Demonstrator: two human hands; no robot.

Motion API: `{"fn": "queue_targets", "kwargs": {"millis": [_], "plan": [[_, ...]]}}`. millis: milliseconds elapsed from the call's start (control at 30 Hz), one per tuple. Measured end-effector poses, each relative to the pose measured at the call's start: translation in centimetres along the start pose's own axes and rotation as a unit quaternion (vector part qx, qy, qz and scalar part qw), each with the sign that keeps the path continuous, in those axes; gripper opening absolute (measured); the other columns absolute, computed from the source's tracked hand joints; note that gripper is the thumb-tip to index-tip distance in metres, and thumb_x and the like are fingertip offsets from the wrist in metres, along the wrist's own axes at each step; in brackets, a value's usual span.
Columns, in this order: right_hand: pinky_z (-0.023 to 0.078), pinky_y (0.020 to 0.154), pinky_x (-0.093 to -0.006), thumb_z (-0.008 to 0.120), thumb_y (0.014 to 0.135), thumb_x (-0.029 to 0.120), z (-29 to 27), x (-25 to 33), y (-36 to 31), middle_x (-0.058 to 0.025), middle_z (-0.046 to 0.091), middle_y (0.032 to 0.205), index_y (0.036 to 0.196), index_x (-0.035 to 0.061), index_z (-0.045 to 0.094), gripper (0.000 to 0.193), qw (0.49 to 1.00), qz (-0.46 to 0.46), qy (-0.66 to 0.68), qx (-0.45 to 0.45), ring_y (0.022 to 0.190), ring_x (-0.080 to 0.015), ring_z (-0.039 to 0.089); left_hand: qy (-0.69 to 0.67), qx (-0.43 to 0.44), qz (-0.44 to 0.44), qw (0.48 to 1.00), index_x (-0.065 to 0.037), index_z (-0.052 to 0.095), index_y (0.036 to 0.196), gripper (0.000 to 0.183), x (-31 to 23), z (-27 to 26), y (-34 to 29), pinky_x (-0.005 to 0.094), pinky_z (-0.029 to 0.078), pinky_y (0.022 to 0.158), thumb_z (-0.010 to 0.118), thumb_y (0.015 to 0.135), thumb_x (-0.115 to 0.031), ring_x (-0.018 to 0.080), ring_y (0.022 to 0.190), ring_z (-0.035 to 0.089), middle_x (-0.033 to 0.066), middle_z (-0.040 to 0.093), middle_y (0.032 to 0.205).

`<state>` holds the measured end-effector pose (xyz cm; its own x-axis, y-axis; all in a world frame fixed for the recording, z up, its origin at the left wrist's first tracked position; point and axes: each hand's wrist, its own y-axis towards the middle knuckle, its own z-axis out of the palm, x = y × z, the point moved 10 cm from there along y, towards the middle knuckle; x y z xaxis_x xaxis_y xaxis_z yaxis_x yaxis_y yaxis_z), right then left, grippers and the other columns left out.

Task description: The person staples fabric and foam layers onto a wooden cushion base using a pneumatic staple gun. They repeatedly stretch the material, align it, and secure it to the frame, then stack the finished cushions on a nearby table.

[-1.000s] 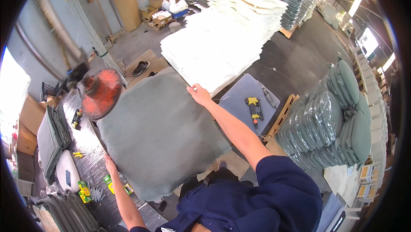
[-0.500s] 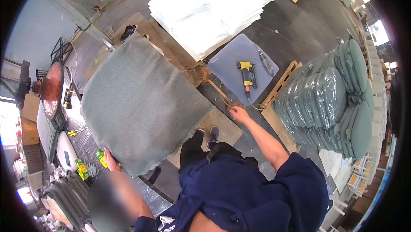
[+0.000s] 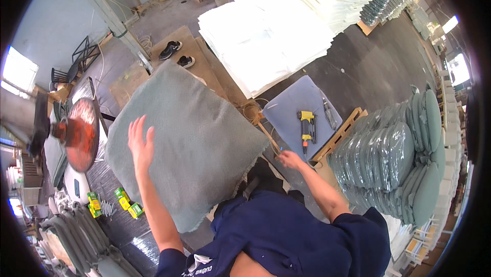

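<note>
A large grey-green felt-like cloth lies spread in front of me, its frayed edge toward my body. My left hand is raised over the left part of the cloth, fingers spread and holding nothing. At the cloth's right, my right hand is closed, fingers curled near the end of a thin wooden stick. What it grips, if anything, is too small to make out. Beyond it, a yellow-and-black staple gun with an air hose rests on a blue-grey padded panel, beside a slim grey tool.
Green-and-yellow small boxes sit on the plastic-covered surface at left, near an orange round disc. Plastic-wrapped green cushions are stacked at right by a wooden pallet. White sheets are piled ahead; black shoes lie near a post.
My left hand has left the cloth's near left edge by the small boxes and risen over the cloth, fingers spreading. My right hand stays beside the stick. The whole view has shifted.
</note>
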<state>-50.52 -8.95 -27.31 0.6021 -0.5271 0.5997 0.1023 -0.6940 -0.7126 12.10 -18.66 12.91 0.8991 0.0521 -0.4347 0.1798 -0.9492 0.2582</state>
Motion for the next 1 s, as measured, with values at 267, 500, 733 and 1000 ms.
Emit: {"fn": "queue_targets", "kwargs": {"millis": [267, 500, 733, 1000], "plan": [[0.058, 0.076, -0.0362, 0.063, 0.103, 0.034, -8.6, 24.7, 17.8, -0.0062, 0.078, 0.095, 0.115, 0.0057, 0.073, 0.032, 0.978, -0.17, -0.052, -0.112, 0.079, -0.0175, 0.073, 0.074, 0.087, -0.059, 0.992, -0.016, 0.061, 0.149, 0.053, 8.7, 10.2, 20.6, 0.0515, 0.033, 0.124, 0.048, 0.111, -0.05, 0.036, 0.154, 0.042, 0.0164, 0.057, 0.156], [0.059, 0.07, -0.0356, 0.064, 0.103, 0.032, -6.3, 20.0, 39.1, -0.0066, 0.078, 0.089, 0.108, 0.0062, 0.075, 0.029, 0.99, -0.085, -0.092, -0.063, 0.078, -0.0172, 0.074, 0.181, 0.144, -0.273, 0.934, -0.01, 0.067, 0.142, 0.062, 19.3, 14.0, 20.0, 0.0481, 0.044, 0.114, 0.026, 0.114, -0.047, 0.0406, 0.132, 0.062, 0.019, 0.071, 0.137], [0.056, 0.062, -0.035, 0.058, 0.107, 0.047, -7.4, 5.1, 57.1, -0.0046, 0.078, 0.091, 0.109, 0.0091, 0.071, 0.041, 0.979, 0.132, 0.132, -0.085, 0.07, -0.0189, 0.071, 0.081, 0.088, -0.233, 0.965, -0.002, 0.068, 0.14, 0.059, 21.2, 14.7, 21.3, 0.0398, 0.045, 0.114, 0.032, 0.114, -0.04, 0.0292, 0.123, 0.066, 0.0164, 0.074, 0.129], [0.056, 0.096, -0.0542, 0.038, 0.108, 0.065, -6.1, 2.3, 68.0, -0.0168, 0.055, 0.152, 0.155, 0.0102, 0.048, 0.073, 0.812, 0.296, 0.447, -0.231, 0.122, -0.0362, 0.066, 0.037, -0.009, -0.329, 0.943, -0.002, 0.066, 0.144, 0.052, 26.4, 10.1, 16.0, 0.0377, 0.047, 0.112, 0.044, 0.11, -0.034, 0.0248, 0.123, 0.065, 0.0131, 0.072, 0.133]]}}
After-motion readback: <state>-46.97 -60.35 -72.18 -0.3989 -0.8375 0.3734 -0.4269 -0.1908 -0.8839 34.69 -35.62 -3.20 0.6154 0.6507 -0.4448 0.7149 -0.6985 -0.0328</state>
